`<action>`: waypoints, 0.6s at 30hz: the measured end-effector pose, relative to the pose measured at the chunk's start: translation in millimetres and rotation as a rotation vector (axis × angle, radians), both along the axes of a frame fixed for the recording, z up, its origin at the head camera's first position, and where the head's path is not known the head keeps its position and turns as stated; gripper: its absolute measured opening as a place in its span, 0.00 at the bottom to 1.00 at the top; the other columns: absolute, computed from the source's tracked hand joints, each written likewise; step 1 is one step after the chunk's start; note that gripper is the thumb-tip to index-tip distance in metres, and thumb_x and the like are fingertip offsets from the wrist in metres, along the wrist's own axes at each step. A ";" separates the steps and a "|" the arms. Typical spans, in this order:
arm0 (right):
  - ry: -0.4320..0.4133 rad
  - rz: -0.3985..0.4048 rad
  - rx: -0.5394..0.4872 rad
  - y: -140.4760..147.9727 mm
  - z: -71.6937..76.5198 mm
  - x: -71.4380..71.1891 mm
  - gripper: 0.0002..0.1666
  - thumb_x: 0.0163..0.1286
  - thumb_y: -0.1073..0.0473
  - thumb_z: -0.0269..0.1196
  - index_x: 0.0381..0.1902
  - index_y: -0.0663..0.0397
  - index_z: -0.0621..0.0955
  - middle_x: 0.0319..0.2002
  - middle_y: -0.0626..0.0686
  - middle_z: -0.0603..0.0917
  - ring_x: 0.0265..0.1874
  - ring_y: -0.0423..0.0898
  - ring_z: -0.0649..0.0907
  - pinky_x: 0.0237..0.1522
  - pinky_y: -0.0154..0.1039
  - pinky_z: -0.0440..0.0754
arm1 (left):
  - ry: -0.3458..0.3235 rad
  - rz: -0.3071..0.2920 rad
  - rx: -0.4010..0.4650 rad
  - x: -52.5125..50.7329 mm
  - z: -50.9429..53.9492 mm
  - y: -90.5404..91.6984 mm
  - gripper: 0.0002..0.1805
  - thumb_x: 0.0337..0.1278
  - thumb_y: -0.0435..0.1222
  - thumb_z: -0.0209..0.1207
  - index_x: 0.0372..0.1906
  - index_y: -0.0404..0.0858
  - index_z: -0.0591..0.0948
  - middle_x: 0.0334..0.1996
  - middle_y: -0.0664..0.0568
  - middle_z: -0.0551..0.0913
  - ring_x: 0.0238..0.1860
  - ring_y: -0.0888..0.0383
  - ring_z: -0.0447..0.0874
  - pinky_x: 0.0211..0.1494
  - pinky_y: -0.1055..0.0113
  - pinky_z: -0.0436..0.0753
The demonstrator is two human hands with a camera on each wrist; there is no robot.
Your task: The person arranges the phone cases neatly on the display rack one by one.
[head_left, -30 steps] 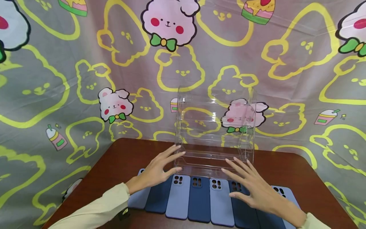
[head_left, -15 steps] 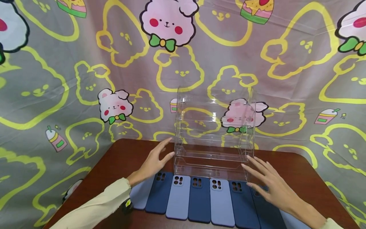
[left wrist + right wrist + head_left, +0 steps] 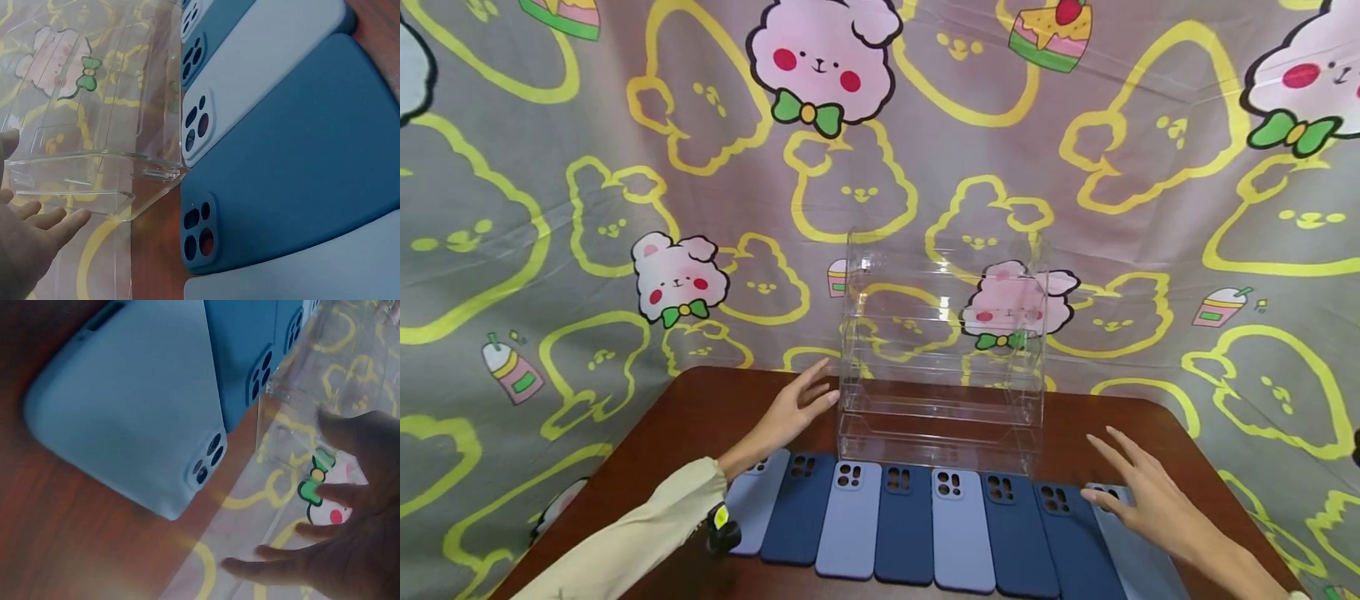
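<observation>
Phone cases in dark blue and pale blue lie side by side in a row on the table, a dark blue case [image 3: 904, 533] and a pale blue case [image 3: 962, 537] near the middle. Behind them stands a clear tiered display rack [image 3: 942, 408]. My left hand [image 3: 786, 417], fingers stretched out, is beside the rack's left side and holds nothing; whether it touches the rack is unclear. My right hand [image 3: 1150, 496] hovers with spread fingers over the rightmost pale blue case [image 3: 1138, 546], partly covering it, and holds nothing.
A brown wooden table [image 3: 730, 396] carries everything. Right behind it hangs a patterned cloth [image 3: 880, 225] with cartoon animals. A black wrist device [image 3: 722, 533] sits at my left sleeve.
Both hands have drawn apart from the rack's front: the left to its left side, the right away to the right. The view has turned slightly right. The rack and cases stay put.
</observation>
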State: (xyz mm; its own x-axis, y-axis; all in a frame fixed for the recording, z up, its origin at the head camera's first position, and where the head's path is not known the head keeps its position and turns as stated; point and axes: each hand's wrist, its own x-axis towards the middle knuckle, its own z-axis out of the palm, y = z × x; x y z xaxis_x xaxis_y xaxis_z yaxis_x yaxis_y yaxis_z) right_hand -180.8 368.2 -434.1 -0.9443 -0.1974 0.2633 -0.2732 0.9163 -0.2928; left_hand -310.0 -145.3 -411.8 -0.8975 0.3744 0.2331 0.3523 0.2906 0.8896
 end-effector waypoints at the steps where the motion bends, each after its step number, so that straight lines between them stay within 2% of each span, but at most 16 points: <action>1: -0.050 -0.022 0.004 2.4 0.6 0.0 0.50 0.63 0.49 0.77 0.74 0.67 0.69 0.71 0.79 0.63 0.61 0.85 0.69 0.49 0.79 0.75 | -0.011 -0.004 0.000 -1.1 0.4 -1.6 0.41 0.79 0.41 0.58 0.86 0.42 0.52 0.81 0.37 0.58 0.79 0.35 0.62 0.77 0.41 0.73; 4: -0.240 -0.108 -0.001 12.1 0.4 -0.4 0.53 0.65 0.47 0.76 0.74 0.73 0.66 0.66 0.85 0.62 0.57 0.85 0.72 0.46 0.73 0.80 | -0.033 -0.025 0.020 -4.1 0.2 -1.6 0.41 0.79 0.41 0.58 0.86 0.42 0.51 0.82 0.35 0.57 0.79 0.35 0.62 0.75 0.42 0.75; 7: -0.437 -0.191 -0.013 22.4 -4.3 0.3 0.60 0.64 0.39 0.75 0.73 0.78 0.62 0.60 0.89 0.62 0.53 0.85 0.75 0.44 0.69 0.82 | -0.058 -0.047 0.057 -6.4 -2.5 1.4 0.41 0.80 0.39 0.57 0.86 0.43 0.51 0.82 0.34 0.55 0.79 0.33 0.61 0.73 0.43 0.78; 10: -0.565 -0.248 -0.016 28.3 -8.6 4.3 0.66 0.61 0.32 0.74 0.71 0.81 0.62 0.56 0.90 0.63 0.51 0.85 0.75 0.46 0.70 0.82 | -0.086 -0.072 0.091 -8.8 -4.1 4.5 0.40 0.80 0.38 0.56 0.86 0.43 0.51 0.82 0.33 0.55 0.78 0.32 0.62 0.71 0.42 0.79; 14: -0.628 -0.294 -0.002 29.8 -6.6 9.5 0.68 0.57 0.28 0.74 0.67 0.84 0.63 0.54 0.88 0.68 0.52 0.84 0.75 0.47 0.71 0.81 | -0.119 -0.091 0.114 -12.1 -2.2 9.1 0.40 0.80 0.38 0.56 0.86 0.44 0.51 0.82 0.32 0.55 0.76 0.33 0.66 0.68 0.43 0.83; 18: -0.631 -0.335 -0.006 27.4 0.1 11.7 0.65 0.55 0.31 0.77 0.62 0.85 0.66 0.53 0.85 0.73 0.49 0.77 0.80 0.43 0.64 0.84 | -0.122 -0.086 0.129 -16.7 1.6 13.0 0.40 0.79 0.37 0.57 0.86 0.44 0.51 0.81 0.32 0.55 0.74 0.33 0.70 0.63 0.45 0.87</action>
